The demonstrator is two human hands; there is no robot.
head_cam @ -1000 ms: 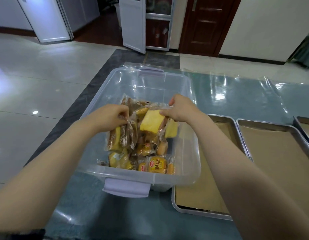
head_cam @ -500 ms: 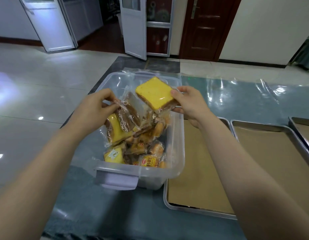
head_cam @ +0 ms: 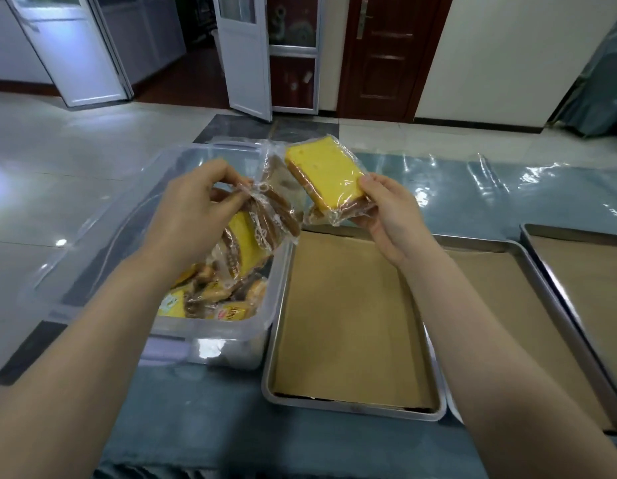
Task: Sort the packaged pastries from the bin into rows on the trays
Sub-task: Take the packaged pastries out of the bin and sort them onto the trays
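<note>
the wrapped yellow cake slice (head_cam: 326,174) is up in the air, tilted, above the gap between the clear plastic bin (head_cam: 103,229) and the nearest tray (head_cam: 276,375). the right hand (head_cam: 386,212) grips its lower end, thumb on the yellow top face and fingers curled underneath. beside it, touching or nearly touching at the wrapper edges, the left hand (head_cam: 193,216) pinches the crinkled top of a clear packet of brown pastries (head_cam: 269,216), which hangs over the bin's right side; more wrapped pieces, one yellow, seem to dangle below it, though where one packet ends and the next begins is hard to tell. the rest of the packaged pastries (head_cam: 213,299) lie heaped in the bin's near right corner, a mix of yellow and brown in clear or printed wrappers. the bin sits on the counter (head_cam: 196,426) under a blue-grey cover, its right wall against the nearest tray. that metal tray is lined with brown paper and holds no pastries. a second tray (head_cam: 528,305) lies just beside it to the right, lined the same way, and the edge of a third tray (head_cam: 583,264) shows at the far right. a clear plastic sheet (head_cam: 507,188) covers the counter behind the trays.
</note>
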